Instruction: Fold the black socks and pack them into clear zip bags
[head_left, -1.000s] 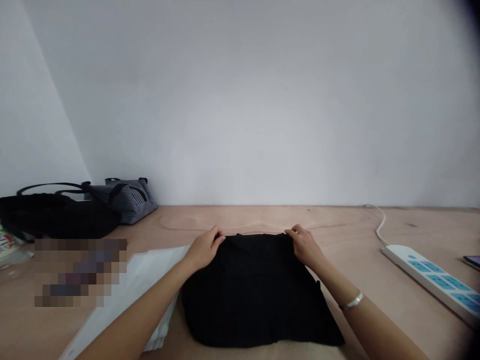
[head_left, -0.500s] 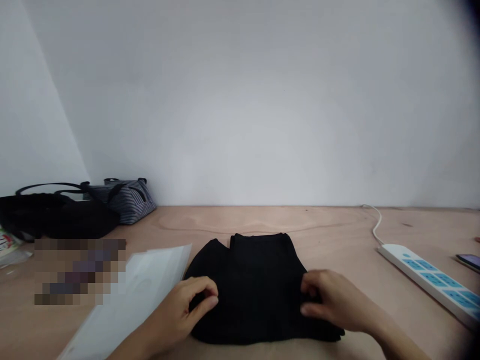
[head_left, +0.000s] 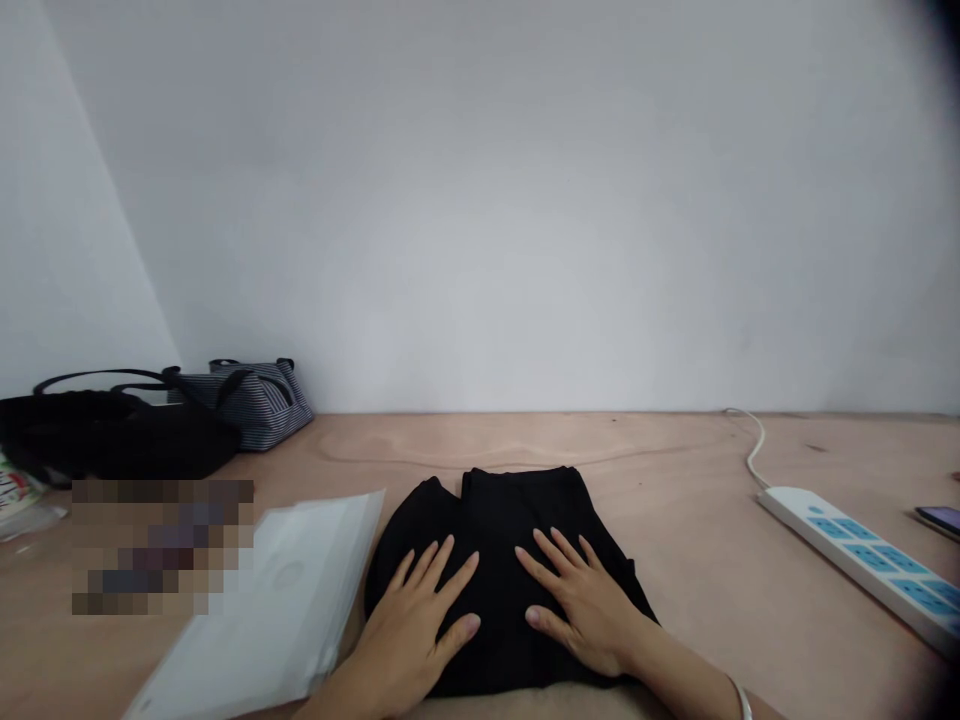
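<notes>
A folded black garment (head_left: 510, 510) lies on the wooden table (head_left: 675, 530) in front of me. My left hand (head_left: 420, 625) rests flat on its near left part, fingers spread. My right hand (head_left: 581, 600) lies flat on its near right part, fingers spread too. Neither hand holds anything. A bracelet shows on my right wrist at the bottom edge.
A clear plastic bag (head_left: 262, 610) lies just left of the garment. A black bag (head_left: 112, 435) and a striped bag (head_left: 251, 395) sit at the far left by the wall. A white power strip (head_left: 862, 560) with its cord and a phone (head_left: 941, 520) are on the right.
My hands left the garment's far edge, came back along its sides, and now press flat on top of its near half.
</notes>
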